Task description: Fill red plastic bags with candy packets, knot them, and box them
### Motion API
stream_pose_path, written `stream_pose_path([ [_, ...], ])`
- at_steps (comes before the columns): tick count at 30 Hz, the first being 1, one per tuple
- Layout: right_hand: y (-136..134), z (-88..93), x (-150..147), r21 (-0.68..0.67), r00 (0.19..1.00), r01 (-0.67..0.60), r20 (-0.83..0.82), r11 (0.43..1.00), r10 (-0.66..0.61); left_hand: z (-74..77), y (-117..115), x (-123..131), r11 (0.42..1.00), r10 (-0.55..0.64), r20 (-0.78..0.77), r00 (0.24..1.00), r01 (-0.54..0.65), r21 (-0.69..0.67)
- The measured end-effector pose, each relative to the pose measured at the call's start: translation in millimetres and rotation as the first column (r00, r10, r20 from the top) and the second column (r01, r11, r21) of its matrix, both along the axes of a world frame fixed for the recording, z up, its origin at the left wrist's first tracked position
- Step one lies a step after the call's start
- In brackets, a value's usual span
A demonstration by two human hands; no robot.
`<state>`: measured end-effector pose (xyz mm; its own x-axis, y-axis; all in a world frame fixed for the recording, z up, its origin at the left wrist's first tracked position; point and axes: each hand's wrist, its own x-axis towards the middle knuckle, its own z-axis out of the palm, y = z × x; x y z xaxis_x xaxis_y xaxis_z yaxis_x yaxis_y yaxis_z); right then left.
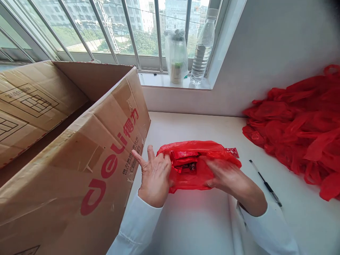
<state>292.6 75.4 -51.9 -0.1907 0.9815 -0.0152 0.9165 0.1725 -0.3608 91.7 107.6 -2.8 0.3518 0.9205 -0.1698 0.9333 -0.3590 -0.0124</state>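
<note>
A red plastic bag (pixel 196 145) lies on the white table with its mouth spread open towards me. Inside it several small red packets (pixel 186 158) show, along with a darker piece (pixel 192 165) too small to name. My left hand (pixel 156 179) grips the bag's left edge between thumb and forefinger, while its outer fingers stick out towards the carton. My right hand (pixel 228 177) reaches into the right side of the bag's mouth. Motion smears its fingers, and whether they hold anything is hidden. A red patterned tab (pixel 232 152) pokes out behind the bag's right end.
A big open cardboard carton (pixel 114 141) fills the left side, close to my left hand. To the right lie a black pen (pixel 266 183) and a heap of red bags (pixel 294 131). A water bottle (pixel 203 49) and a bagged jar (pixel 176 58) stand on the windowsill.
</note>
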Motion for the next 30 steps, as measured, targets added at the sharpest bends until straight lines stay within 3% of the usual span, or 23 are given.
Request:
stream_pose_path([
  [5,-9,27.4,17,-0.155,0.999,-0.007,-0.048,0.988,-0.001,6.2,-3,-11,0.999,0.011,0.036,0.999,-0.009,-0.052],
  [8,-1,35.4,14,-0.184,0.992,-0.112,-0.08,0.977,0.099,6.8,-5,-14,0.996,-0.065,0.071,0.995,0.069,-0.054],
  [11,15,22.2,1,-0.047,0.972,-0.227,-0.067,0.973,0.224,5.1,-4,-13,0.992,-0.079,0.02,0.997,0.081,-0.102],
  [17,43,-19.2,-23,0.061,0.973,-0.221,-0.051,0.973,0.224,1.0,5,-8,0.996,-0.059,-0.059,0.997,0.055,-0.07],
  [21,46,-22.3,-16,0.074,0.981,-0.162,-0.094,0.984,0.168,1.2,7,-8,0.996,-0.046,-0.078,0.996,0.04,-0.076],
  [30,40,0.0,2,0.146,0.983,0.08,-0.175,0.986,-0.054,-6.3,3,-10,0.994,-0.092,-0.02,0.996,0.09,-0.065],
])
